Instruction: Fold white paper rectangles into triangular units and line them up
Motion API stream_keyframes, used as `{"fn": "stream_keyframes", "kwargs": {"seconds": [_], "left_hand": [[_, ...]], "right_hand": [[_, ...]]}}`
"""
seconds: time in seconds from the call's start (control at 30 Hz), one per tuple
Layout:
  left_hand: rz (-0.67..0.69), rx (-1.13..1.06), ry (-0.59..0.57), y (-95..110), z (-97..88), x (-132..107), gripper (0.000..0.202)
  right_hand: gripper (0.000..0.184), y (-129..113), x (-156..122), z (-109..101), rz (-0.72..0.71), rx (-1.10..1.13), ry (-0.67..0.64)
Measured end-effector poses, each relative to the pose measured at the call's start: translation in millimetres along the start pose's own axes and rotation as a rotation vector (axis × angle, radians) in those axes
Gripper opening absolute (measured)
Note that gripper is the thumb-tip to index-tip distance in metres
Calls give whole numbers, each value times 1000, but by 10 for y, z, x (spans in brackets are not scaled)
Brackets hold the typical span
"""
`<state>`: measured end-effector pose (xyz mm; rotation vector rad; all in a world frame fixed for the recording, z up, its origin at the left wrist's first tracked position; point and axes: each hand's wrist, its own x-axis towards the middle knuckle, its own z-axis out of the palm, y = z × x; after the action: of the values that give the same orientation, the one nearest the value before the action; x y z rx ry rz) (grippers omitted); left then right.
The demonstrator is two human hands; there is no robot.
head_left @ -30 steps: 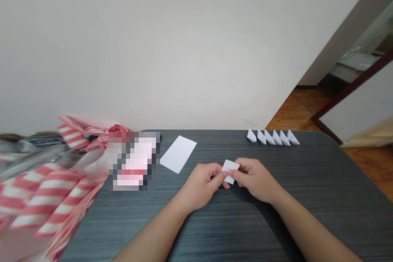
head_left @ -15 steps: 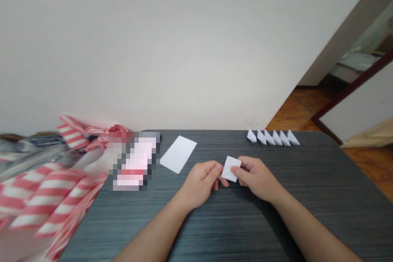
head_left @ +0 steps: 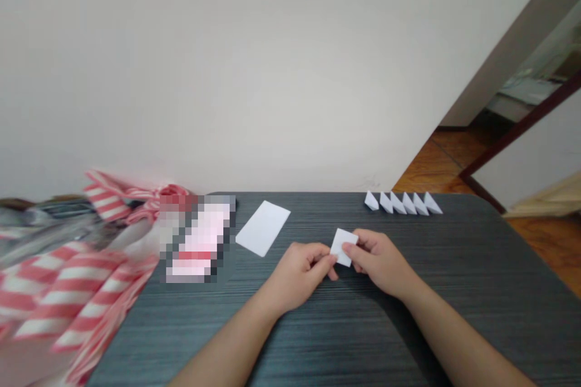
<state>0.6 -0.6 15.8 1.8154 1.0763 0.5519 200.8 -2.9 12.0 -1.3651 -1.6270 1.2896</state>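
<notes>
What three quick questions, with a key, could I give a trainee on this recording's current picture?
1. How many folded paper pieces line up near the far edge of the dark table?
2. True or false: the right hand is touching the small white paper.
3. Seen from the camera, the rectangular white paper lies where, relative to the folded paper pieces? A) right; B) left; C) directly on top.

Key: 1. Six. 2. True. 3. B.

On your left is a pile of red and white stripy stuff [head_left: 75, 290]. A blurred pink thing [head_left: 202, 233] lies on your dark table [head_left: 290, 344]. You face a pale wall [head_left: 290, 72], with brown floor [head_left: 424, 163] to your right.
</notes>
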Motion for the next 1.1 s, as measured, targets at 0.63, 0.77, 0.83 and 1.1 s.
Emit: {"fn": "stream_keyframes", "kwargs": {"seconds": [0.63,0.77,0.83,1.1], "left_hand": [[16,-48,5,54,-4,-12,47],[-9,-167,11,35,6,-1,43],[-19,-258,24,5,16,6,40],[-14,-261,33,-33,34,2,35]], "right_hand": [[24,-34,-11,3,-1,-18,-2],[24,-22,-11,-1,-3,-5,13],[24,-17,-8,-8,-5,14,24],[23,-49,-6,3,-5,18,14]]}}
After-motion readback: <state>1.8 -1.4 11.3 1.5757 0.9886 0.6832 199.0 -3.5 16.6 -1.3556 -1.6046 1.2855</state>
